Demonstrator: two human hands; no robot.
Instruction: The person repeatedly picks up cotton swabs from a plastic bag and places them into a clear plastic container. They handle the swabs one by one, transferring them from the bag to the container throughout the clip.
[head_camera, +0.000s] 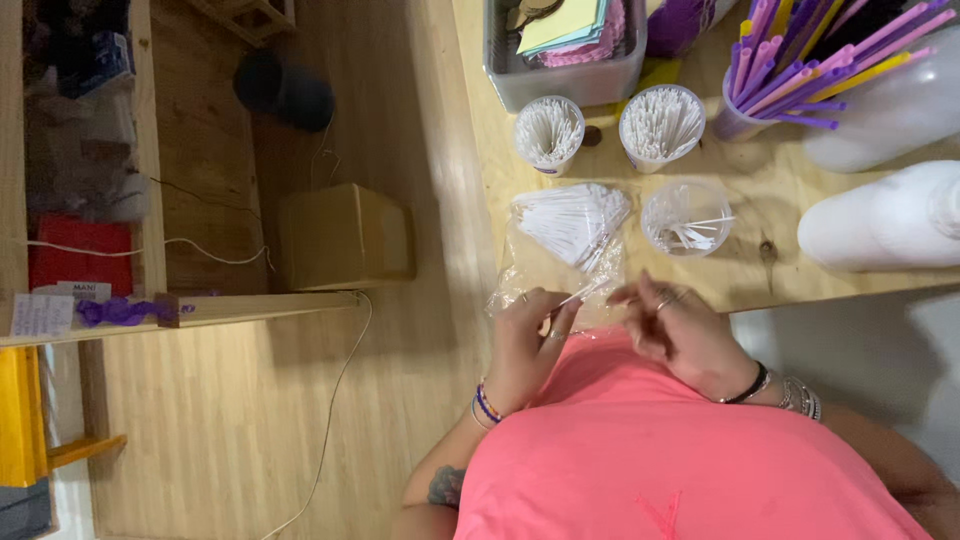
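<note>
My left hand (530, 335) pinches a thin white stick (583, 290) at the near edge of the wooden table (760, 185). My right hand (675, 325) is close beside it, fingers curled, touching the same stick or its wrapper; I cannot tell which. Just beyond my hands lies a clear plastic bag (560, 265) with a fanned bundle of white sticks (572, 220). Two white cups packed with white sticks (548, 132) (661, 122) stand behind it. A clear cup (686, 218) holds a few sticks.
A cup of purple, pink and yellow straws (790, 70) stands at the back right, beside two white plastic bottles (880, 215). A grey bin of coloured paper (565, 50) sits at the back. A cardboard box (340, 235) and cables lie on the floor at left.
</note>
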